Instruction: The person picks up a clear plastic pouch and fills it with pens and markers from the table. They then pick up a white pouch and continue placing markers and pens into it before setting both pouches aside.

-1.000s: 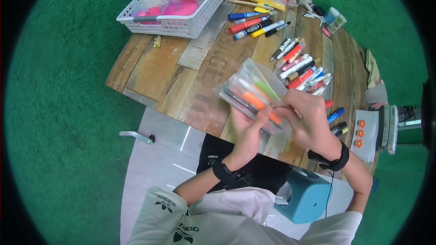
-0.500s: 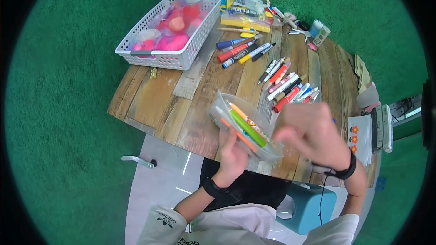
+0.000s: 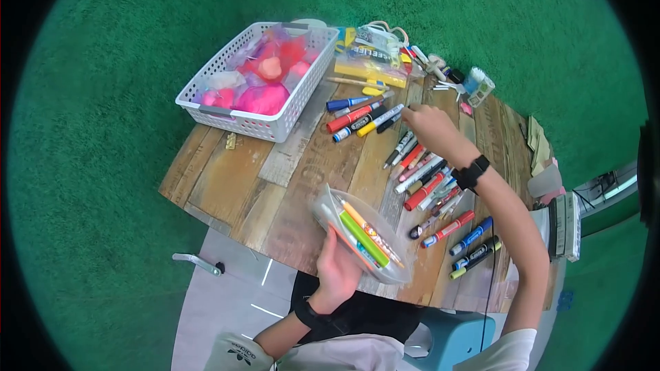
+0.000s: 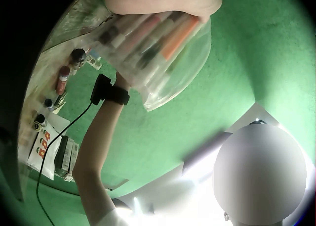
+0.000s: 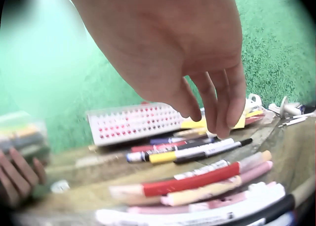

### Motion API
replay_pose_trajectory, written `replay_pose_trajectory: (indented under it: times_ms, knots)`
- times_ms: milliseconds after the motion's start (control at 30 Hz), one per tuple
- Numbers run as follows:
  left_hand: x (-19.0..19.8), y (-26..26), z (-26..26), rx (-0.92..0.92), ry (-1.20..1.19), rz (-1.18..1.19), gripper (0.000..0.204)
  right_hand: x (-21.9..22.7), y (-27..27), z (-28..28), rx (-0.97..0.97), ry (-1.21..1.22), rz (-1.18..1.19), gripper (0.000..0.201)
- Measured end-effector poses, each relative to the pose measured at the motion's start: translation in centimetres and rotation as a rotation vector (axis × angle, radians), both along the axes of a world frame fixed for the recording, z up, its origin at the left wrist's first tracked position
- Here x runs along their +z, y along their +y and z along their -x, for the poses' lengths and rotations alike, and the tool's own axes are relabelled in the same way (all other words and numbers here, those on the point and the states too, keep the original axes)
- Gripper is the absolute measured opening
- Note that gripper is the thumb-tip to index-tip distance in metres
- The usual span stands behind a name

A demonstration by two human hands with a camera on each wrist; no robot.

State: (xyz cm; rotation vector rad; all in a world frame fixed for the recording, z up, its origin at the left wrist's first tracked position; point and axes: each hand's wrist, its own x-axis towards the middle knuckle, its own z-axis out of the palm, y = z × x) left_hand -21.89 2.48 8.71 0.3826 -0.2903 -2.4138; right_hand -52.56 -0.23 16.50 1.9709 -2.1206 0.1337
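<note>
My left hand (image 3: 337, 273) holds up a clear plastic pouch (image 3: 397, 260) over the table's near edge. Inside the pouch are a green marker (image 3: 364, 239), an orange pen and several other pens; its mouth stands apart. My right hand (image 3: 436, 134) is stretched out over the table, fingers (image 5: 210, 105) pointing down with nothing between them. Just beyond those fingertips lies a back row of markers, among them a yellow-and-white marker (image 3: 381, 120) and a black pen (image 5: 215, 151). Below the hand is a second cluster with a red marker (image 5: 197, 179) and pink pens.
A white perforated basket (image 3: 282, 124) of pink and red items stands at the back left. Packets (image 3: 371, 72) lie behind the markers. Red, blue and black markers (image 3: 474, 254) lie at the right, near a box (image 3: 567, 227). A cable (image 3: 490, 282) hangs from the right wrist.
My right hand has left the pouch and moved forward to the back markers. The left hand has kept hold of the pouch, which has turned so its contents show.
</note>
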Motion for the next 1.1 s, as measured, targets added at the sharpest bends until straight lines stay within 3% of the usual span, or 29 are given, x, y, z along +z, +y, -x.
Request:
replay_pose_trajectory:
  times_ms: [67,133,333,667,1100]
  knots:
    - [-0.1,0.1,0.0,-0.014,-0.012,-0.024,0.053,-0.2,-2.4,0.5,0.008,-0.009,-0.037,0.019]
    - [-0.5,0.0,0.0,-0.013,-0.005,-0.023,0.052,0.4,-4.8,-0.2,0.088,-0.062,0.082,0.020]
    - [-0.6,-0.2,-0.4,-0.075,0.038,0.032,0.054,-2.0,-9.3,1.0,0.059,-0.054,-0.028,0.016]
    - [-0.4,0.0,-0.1,-0.063,-0.032,-0.028,0.056,-1.1,-8.3,1.3,0.016,-0.252,-0.337,0.029]
    - [-0.4,-0.1,-0.3,-0.060,0.000,0.060,0.062,-1.6,-6.5,0.9,0.013,-0.318,-0.324,0.033]
